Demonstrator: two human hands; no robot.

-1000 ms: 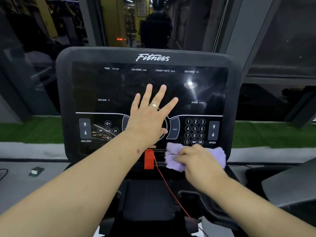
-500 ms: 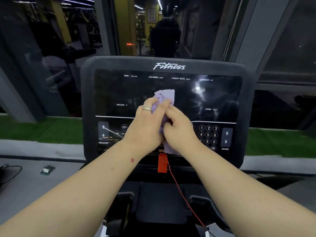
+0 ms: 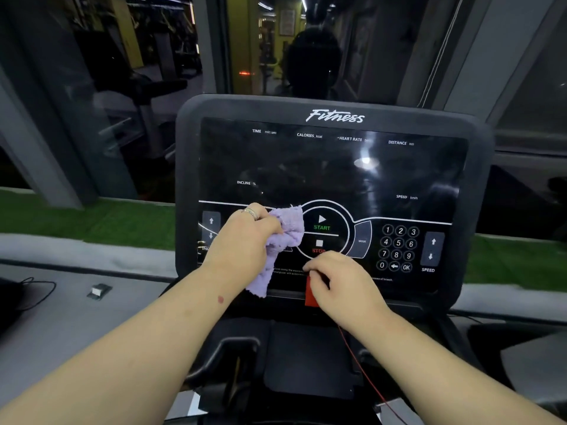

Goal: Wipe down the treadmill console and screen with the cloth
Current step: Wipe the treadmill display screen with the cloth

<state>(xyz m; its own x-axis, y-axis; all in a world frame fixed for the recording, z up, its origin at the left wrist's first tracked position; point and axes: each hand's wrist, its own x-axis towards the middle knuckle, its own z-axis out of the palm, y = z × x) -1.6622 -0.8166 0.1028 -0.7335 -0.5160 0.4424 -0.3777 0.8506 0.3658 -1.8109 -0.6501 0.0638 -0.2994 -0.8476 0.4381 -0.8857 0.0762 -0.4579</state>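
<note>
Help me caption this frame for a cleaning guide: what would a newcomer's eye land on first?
First, the purple cloth gripped in the left hand, pressed on the treadmill console just left of the START button. Next, the right hand with curled fingers at the red safety key on the console's lower edge. Above, a light glare shines on the dark screen.
</note>
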